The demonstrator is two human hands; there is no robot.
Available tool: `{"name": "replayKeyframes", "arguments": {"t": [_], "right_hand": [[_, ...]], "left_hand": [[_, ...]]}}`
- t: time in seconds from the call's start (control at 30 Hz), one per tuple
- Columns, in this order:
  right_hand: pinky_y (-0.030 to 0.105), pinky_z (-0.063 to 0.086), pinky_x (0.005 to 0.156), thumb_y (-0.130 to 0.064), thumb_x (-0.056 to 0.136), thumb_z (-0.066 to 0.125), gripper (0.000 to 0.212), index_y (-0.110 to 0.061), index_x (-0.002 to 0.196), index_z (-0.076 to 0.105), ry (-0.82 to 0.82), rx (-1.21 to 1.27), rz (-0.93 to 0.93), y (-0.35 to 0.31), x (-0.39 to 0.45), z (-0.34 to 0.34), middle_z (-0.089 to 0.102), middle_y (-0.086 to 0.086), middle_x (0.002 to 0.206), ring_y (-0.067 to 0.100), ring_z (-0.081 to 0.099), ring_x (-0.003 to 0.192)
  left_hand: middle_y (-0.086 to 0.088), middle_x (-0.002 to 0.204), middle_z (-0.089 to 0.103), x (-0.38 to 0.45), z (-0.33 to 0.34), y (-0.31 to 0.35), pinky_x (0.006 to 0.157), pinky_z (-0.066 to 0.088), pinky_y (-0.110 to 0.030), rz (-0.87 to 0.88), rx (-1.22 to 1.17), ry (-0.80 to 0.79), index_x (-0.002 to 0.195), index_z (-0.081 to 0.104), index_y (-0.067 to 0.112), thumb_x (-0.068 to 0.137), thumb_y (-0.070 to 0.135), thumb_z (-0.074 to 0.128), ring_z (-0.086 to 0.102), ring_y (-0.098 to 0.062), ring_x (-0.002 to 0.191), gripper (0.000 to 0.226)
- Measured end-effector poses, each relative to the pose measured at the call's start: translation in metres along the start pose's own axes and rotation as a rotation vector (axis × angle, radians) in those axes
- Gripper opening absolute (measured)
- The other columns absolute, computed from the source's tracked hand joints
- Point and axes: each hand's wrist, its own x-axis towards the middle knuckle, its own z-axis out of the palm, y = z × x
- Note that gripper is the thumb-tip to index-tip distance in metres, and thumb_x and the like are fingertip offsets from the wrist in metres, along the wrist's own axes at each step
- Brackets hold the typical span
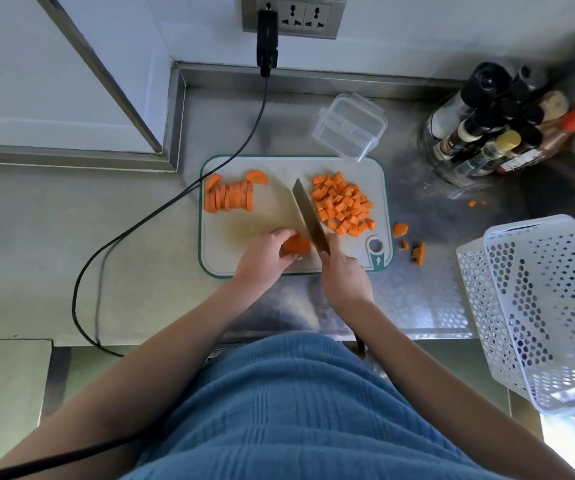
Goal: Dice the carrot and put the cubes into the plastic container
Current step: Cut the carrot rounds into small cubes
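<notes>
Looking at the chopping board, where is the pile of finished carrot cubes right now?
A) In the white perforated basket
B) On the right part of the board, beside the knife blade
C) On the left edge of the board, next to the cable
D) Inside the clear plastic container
B: the carrot cubes lie heaped on the right part of the cutting board, just right of the knife, while the plastic container behind the board looks empty.

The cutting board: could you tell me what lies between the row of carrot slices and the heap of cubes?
In the head view, only the knife blade crosses the bare cutting board between carrot slices and cubes.
</notes>
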Motion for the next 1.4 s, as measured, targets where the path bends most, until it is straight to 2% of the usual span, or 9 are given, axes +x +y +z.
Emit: {"name": "replayKeyframes", "arguments": {"t": [0.13,0.3,0.4,0.57,0.77,0.93,1.07,1.4], "right_hand": [[0.039,0.042,0.061,-0.024,0.101,0.033,0.024,-0.011,0.121,0.039,0.104,0.137,0.032,0.004,-0.002,-0.009,0.063,0.022,0.087,0.040,0.059,0.079],[0.036,0.043,0.058,-0.032,0.099,0.041,0.023,-0.009,0.103,0.046,0.109,0.232,0.112,0.006,0.003,-0.017,0.055,0.008,0.076,0.036,0.058,0.075],[0.035,0.044,0.059,-0.030,0.099,0.042,0.021,-0.011,0.110,0.046,0.070,0.182,0.094,0.009,0.005,-0.019,0.058,0.010,0.081,0.036,0.059,0.077],[0.039,0.048,0.063,-0.029,0.099,0.041,0.034,-0.016,0.131,0.040,0.075,0.162,0.096,0.006,0.004,-0.020,0.064,0.016,0.091,0.037,0.060,0.082],[0.042,0.049,0.063,-0.033,0.100,0.040,0.027,-0.008,0.108,0.046,0.079,0.138,0.096,0.000,0.002,-0.021,0.064,0.020,0.087,0.039,0.059,0.080],[0.040,0.044,0.061,-0.034,0.103,0.031,0.029,-0.009,0.114,0.040,0.049,0.011,-0.008,-0.009,-0.006,-0.016,0.064,0.022,0.087,0.041,0.060,0.078],[0.038,0.041,0.060,-0.032,0.103,0.030,0.031,-0.008,0.120,0.039,0.044,0.003,-0.022,-0.012,-0.008,-0.011,0.064,0.023,0.088,0.042,0.061,0.079],[0.047,0.053,0.064,-0.027,0.104,0.031,0.019,-0.012,0.115,0.035,0.022,0.006,-0.034,-0.012,-0.009,0.000,0.064,0.020,0.084,0.039,0.062,0.073]], "left_hand": [[-0.006,0.114,0.066,-0.001,-0.002,0.000,0.093,0.049,-0.037,-0.013,-0.006,-0.032,0.119,0.061,0.013,0.077,0.024,0.075,0.061,-0.023,0.104,0.045],[-0.006,0.122,0.062,0.000,-0.004,0.001,0.097,0.046,-0.037,0.017,0.025,-0.031,0.126,0.056,0.012,0.079,0.024,0.074,0.057,-0.024,0.111,0.052],[-0.006,0.118,0.064,0.003,-0.006,0.002,0.095,0.048,-0.035,0.019,0.040,-0.023,0.121,0.058,0.013,0.079,0.027,0.074,0.059,-0.024,0.108,0.047],[-0.005,0.117,0.064,0.002,-0.007,0.003,0.092,0.049,-0.032,0.038,0.063,-0.035,0.120,0.058,0.013,0.078,0.028,0.074,0.060,-0.024,0.106,0.048],[-0.008,0.115,0.063,-0.002,-0.008,0.001,0.089,0.048,-0.033,0.144,0.154,0.016,0.114,0.061,0.011,0.077,0.021,0.076,0.059,-0.025,0.105,0.042],[-0.009,0.108,0.062,-0.002,-0.008,-0.003,0.082,0.052,-0.036,0.221,0.182,0.048,0.102,0.065,0.007,0.072,0.011,0.078,0.059,-0.027,0.100,0.033],[-0.010,0.100,0.063,-0.003,-0.008,-0.006,0.076,0.053,-0.033,0.266,0.229,0.065,0.096,0.065,0.006,0.071,0.014,0.079,0.060,-0.027,0.095,0.030],[-0.008,0.088,0.064,-0.003,-0.011,-0.001,0.071,0.052,-0.031,0.411,0.270,0.076,0.084,0.064,0.004,0.070,0.008,0.078,0.061,-0.026,0.088,0.020]]}}
